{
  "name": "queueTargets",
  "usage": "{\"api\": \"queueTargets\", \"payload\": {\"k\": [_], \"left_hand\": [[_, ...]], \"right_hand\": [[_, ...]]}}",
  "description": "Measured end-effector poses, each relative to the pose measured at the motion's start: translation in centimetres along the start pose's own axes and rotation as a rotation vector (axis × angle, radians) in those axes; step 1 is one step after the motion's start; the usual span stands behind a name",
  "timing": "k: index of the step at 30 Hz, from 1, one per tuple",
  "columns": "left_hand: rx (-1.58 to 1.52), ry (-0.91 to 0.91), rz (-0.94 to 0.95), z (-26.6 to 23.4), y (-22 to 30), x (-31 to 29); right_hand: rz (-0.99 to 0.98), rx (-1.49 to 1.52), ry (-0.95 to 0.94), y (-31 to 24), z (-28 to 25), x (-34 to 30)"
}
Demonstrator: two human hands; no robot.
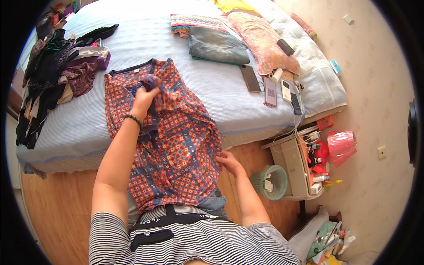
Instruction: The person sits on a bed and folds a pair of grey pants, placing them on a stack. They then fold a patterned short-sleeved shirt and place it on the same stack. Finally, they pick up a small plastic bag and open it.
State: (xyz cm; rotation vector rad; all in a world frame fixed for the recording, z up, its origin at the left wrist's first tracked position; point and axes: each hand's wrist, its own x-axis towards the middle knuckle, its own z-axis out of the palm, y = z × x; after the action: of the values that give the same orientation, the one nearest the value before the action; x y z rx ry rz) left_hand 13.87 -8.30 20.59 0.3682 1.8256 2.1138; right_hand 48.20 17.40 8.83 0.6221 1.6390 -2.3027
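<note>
A red and navy patterned blouse (185, 145) lies over the near edge of the bed and hangs down toward my lap. Its dark neckline faces away from me. My left hand (145, 100) is closed round a bunched part of the blouse, probably a sleeve, lifted above its upper front. Lower down on the right, my right hand (228, 162) pinches the blouse's side edge between thumb and fingers. Beyond it on the bed lie folded jeans (218, 45) and a striped folded cloth (194, 21).
Dark clothes (53, 75) are heaped at the bed's left. Phones (270, 92) and a white power bank (286, 91) lie near a pink pillow (256, 39). Right of me stand a green wastebasket (274, 190) and a cluttered nightstand (289, 165), with cables trailing from the bed.
</note>
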Motion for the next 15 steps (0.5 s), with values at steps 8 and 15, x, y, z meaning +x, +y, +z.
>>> {"api": "queueTargets", "payload": {"k": [8,15], "left_hand": [[-0.149,0.011,0.033,-0.1,6.2,3.3],[0.239,0.059,0.012,-6.3,7.0,6.2]], "right_hand": [[-0.376,-0.424,0.309,-7.0,4.7,-11.4],[-0.759,-1.166,-0.067,-7.7,18.5,-13.4]]}}
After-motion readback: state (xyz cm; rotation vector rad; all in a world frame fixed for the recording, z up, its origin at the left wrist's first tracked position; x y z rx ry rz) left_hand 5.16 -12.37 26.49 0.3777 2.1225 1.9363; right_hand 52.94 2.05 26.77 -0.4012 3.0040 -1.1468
